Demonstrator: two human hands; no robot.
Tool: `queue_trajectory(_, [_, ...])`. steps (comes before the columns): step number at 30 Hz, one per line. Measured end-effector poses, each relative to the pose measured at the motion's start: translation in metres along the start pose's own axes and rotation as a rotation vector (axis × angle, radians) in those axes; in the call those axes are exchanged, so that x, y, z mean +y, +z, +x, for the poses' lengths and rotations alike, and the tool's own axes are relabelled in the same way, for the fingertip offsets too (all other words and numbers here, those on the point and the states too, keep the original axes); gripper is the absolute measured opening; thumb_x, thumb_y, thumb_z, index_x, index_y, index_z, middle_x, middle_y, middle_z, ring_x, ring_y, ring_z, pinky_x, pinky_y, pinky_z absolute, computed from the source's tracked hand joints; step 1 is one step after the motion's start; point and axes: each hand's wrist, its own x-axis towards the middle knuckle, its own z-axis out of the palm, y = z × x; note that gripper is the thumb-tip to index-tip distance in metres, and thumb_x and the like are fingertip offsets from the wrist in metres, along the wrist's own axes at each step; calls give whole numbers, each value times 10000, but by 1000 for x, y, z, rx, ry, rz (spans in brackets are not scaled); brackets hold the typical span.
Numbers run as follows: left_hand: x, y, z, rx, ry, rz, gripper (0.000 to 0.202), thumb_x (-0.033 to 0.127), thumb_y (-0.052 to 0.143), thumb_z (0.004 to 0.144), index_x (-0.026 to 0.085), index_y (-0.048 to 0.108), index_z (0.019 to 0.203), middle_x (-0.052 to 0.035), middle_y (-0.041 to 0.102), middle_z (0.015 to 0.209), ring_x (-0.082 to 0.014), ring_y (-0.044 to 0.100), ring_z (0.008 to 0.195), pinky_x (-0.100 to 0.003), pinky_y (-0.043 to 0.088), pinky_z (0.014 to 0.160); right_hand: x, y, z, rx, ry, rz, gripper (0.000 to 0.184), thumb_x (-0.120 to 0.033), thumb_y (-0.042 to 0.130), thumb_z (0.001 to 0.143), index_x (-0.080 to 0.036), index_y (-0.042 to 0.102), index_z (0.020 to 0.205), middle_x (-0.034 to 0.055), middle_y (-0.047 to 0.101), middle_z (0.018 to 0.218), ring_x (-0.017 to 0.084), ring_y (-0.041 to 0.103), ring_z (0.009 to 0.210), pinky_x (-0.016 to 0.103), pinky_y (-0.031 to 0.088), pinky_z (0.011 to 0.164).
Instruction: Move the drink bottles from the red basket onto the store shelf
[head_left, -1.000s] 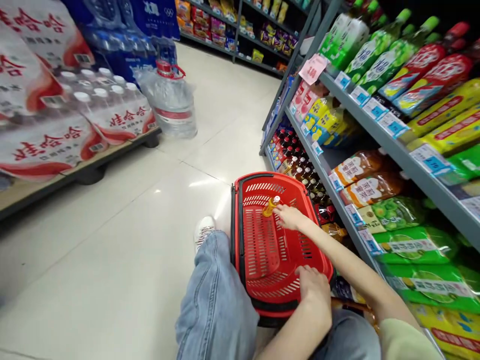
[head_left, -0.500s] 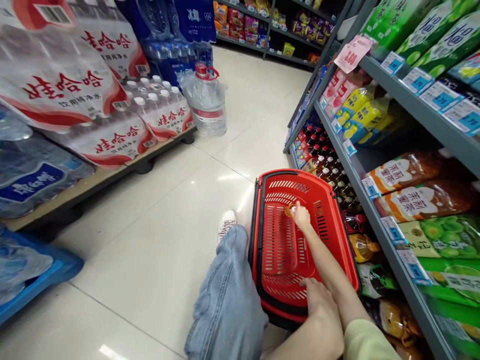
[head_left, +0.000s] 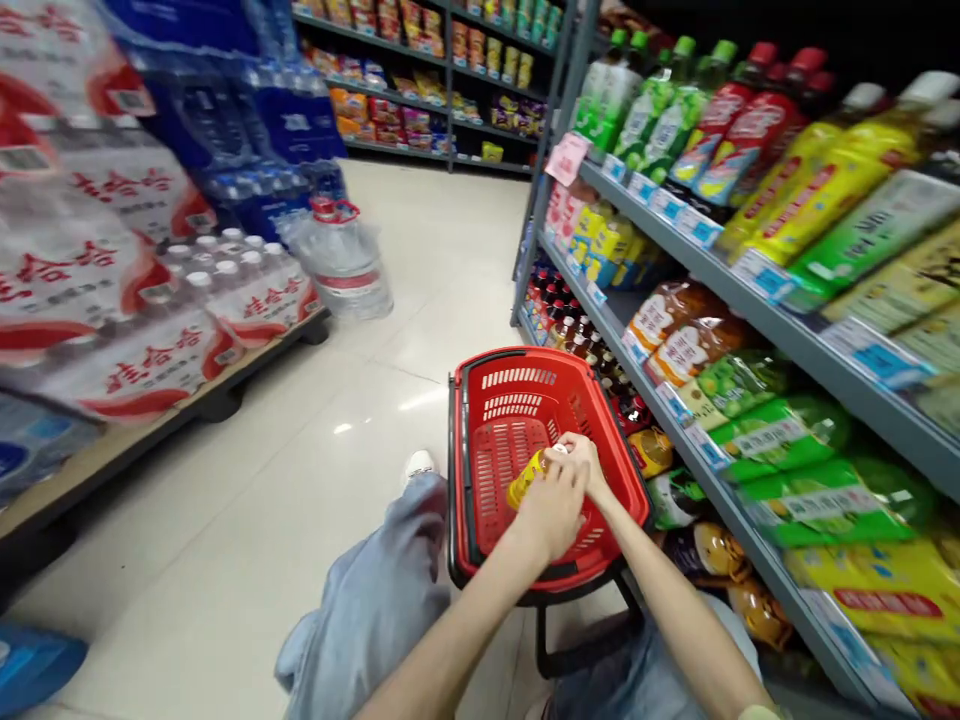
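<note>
A red plastic shopping basket [head_left: 525, 385] sits on the floor between my knees and the drink shelf. Over its middle I hold a small yellow bottle with a white cap [head_left: 525, 480]. My left hand [head_left: 551, 510] is curled round the bottle's body. My right hand [head_left: 585, 460] is closed at the capped end. The bottle lies tilted, its bottom pointing left. Part of it is hidden behind my left hand.
A grey shelf unit [head_left: 750, 300] with green, red and yellow drink bottles runs along the right. Stacked water-bottle packs [head_left: 150, 300] on a low pallet fill the left, with a large water jug [head_left: 341, 260] beside them. My jeans leg [head_left: 375, 600] and white shoe [head_left: 418, 465] rest on the tile floor.
My left hand has left the basket's near rim and joined the bottle. The right hand has drawn the bottle from the basket's far part toward me. The camera view has shifted.
</note>
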Motion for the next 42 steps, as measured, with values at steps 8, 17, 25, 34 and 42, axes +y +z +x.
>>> queue_trajectory(8, [-32,2,-17,208,56,108,769,277,527,914,164,168,1585,-194,459,1436,-327,471,1343,-485,422,1084,-20,-49,-75,193,-95,423,207,-277,707,618,-206,513,641,-83,432,515,98,360,509,224,258,489])
queue_trajectory(17, [-22,21,-14,5,111,-48,718,534,476,945,81,319,1479,-255,607,1337,-358,640,1184,-448,504,950,4,-107,-90,243,-83,1010,257,-369,766,612,-185,590,646,-49,486,556,94,378,495,236,292,493])
queue_trajectory(25, [22,43,9,-20,2,-371,687,629,560,868,120,456,1317,-148,704,1032,-317,685,913,-404,516,786,20,-109,-75,421,-60,1153,387,-531,708,749,-184,609,611,-16,534,630,112,457,584,237,366,565])
queue_trajectory(34, [35,52,-1,85,94,-931,693,586,526,924,135,405,1435,-147,620,1329,-275,635,1123,-400,516,968,-1,-96,-101,-35,-95,1483,481,-662,563,856,-204,677,946,39,703,776,184,668,693,276,525,613])
queue_trajectory(42, [51,73,1,-4,-46,-1257,738,654,379,979,149,318,1513,-176,561,1423,-292,611,1210,-423,519,998,11,-81,-97,-57,165,1613,467,-609,672,805,-183,638,993,43,733,813,182,685,582,272,530,513])
